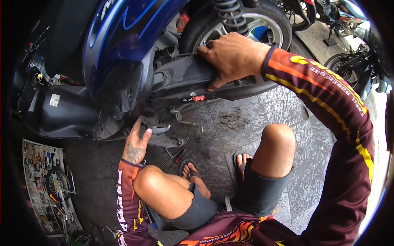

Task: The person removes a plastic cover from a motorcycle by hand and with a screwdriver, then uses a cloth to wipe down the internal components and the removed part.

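Observation:
My right hand (230,57) grips the long black plastic cover (176,76) beside the rear wheel (277,35) of a scooter with a blue body panel (115,33), its fingers curled over the top and thumb pressed on the side. A black coil shock (230,16) rises above that hand. My left hand (136,143) is at the lower edge of the dark underside panel (123,106), beside a metal footpeg (160,128). Its thumb points up and its fingertips are partly hidden, so what exactly they hold is unclear.
A red-handled screwdriver (178,153) and other tools lie on the tiled floor (221,115) near my sandaled feet. My bare knees are below the scooter. A bicycle (61,184) and a picture-covered board (35,164) are at the lower left. Several motorcycles (347,65) stand along the right.

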### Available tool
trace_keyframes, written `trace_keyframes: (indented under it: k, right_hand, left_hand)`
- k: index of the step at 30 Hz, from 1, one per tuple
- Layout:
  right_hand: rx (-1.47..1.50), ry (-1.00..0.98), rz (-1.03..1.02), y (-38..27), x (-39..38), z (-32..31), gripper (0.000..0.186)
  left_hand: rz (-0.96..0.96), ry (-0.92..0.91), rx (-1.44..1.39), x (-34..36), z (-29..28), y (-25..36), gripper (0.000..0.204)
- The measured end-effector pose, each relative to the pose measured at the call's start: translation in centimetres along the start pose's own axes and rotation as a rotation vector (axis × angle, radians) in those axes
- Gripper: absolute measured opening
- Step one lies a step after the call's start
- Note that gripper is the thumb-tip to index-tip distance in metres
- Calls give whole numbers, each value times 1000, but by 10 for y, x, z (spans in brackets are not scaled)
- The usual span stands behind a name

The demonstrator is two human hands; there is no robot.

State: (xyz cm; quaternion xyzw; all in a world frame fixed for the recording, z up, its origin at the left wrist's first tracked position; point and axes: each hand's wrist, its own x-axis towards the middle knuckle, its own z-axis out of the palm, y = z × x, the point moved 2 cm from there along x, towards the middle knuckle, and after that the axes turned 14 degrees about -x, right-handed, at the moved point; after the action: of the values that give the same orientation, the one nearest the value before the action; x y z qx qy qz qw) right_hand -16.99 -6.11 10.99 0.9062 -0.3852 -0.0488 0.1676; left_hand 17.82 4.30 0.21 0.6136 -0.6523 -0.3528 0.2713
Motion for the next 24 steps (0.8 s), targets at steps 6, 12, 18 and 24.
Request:
trace_keyframes:
  k: [6,12,18,24]
  right_hand:
    - [32,200,5,7,-6,20,73]
    - [179,-32,-138,34,-36,-4,52]
    - [131,254,-104,22,-49,12,48]
    - [99,404,-98,4,-35,25,44]
  left_hand:
    - [53,86,33,18,31,-40,85]
    - [240,323,174,55,12,-82,67]
    - [133,483,-402,65,0,-120,45]
    - [22,429,-358,24,15,-104,55]
